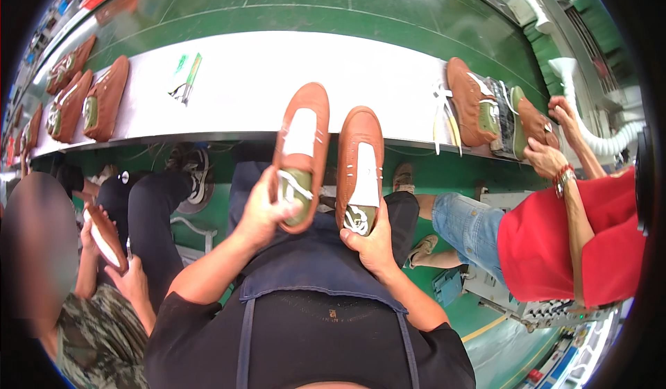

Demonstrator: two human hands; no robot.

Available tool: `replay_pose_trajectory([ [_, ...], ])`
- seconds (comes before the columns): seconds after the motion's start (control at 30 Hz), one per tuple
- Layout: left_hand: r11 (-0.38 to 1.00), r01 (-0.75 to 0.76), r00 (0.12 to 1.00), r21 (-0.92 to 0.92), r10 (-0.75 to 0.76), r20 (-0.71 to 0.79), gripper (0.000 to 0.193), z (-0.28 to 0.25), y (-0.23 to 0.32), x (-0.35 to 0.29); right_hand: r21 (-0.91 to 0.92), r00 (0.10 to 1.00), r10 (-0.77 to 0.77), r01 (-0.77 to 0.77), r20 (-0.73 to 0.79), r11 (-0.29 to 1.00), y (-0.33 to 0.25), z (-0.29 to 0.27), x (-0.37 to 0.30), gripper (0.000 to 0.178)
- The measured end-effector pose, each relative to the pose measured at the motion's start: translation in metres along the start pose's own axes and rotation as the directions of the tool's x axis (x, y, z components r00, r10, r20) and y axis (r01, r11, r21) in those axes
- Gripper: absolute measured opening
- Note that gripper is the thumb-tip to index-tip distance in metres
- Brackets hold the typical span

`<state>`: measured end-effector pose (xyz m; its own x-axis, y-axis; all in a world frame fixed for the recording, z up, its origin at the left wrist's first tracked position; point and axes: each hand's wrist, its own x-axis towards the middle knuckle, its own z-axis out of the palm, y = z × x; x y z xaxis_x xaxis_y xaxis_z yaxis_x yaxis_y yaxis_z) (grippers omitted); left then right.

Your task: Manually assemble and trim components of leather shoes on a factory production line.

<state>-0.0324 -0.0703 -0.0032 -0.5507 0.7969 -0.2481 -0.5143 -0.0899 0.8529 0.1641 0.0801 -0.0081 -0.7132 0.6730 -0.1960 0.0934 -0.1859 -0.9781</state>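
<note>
A brown shoe (316,111) with a white tongue piece and green lining is gripped at its heel by my left hand (260,212). Beside it, slightly lower, my right hand (374,243) grips the heel of a second brown shoe (361,122). White laces lie bunched in both heel openings. The two shoes are held side by side, toes pointing away from me over the near edge of the white bench (239,83). A small gap separates them. My fingers under the shoes are partly hidden.
Scissors with a green cutter (189,80) lie on the bench at left. Several brown shoes (106,101) stand at the far left. On the right are another brown shoe (473,108) and a yellow-handled tool (451,122). Co-workers sit on both sides; the right co-worker's hands (548,156) handle a shoe.
</note>
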Motion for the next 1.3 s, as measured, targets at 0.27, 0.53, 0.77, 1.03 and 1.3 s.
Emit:
replay_pose_trajectory([
  [0.27,0.977,-0.188,0.956,0.101,0.206,-0.211,0.078,-0.02,0.102,0.086,-0.053,0.974,-0.225,0.227,0.037,0.972,-0.039,-0.008,0.034,0.11],
  [0.53,0.39,-0.316,0.849,0.865,0.523,0.074,0.084,0.007,0.164,0.068,-0.124,0.932,-0.358,0.363,0.057,0.924,-0.07,0.0,0.064,0.112],
  [0.77,0.809,-0.546,0.838,0.218,0.519,0.17,0.072,0.083,0.17,0.124,-0.184,0.81,-0.526,0.576,0.26,0.796,-0.079,0.023,0.108,0.125],
  [1.03,0.682,-0.694,0.72,0.232,0.656,0.226,0.048,0.081,0.168,0.144,-0.78,0.789,-0.571,0.499,0.228,0.378,-0.097,-0.035,0.157,0.095],
  [1.3,0.697,-0.685,0.724,0.214,0.615,0.313,0.055,0.077,0.168,0.147,-0.996,0.882,-0.466,-0.041,-0.07,0.073,-0.065,-0.117,0.187,0.08],
])
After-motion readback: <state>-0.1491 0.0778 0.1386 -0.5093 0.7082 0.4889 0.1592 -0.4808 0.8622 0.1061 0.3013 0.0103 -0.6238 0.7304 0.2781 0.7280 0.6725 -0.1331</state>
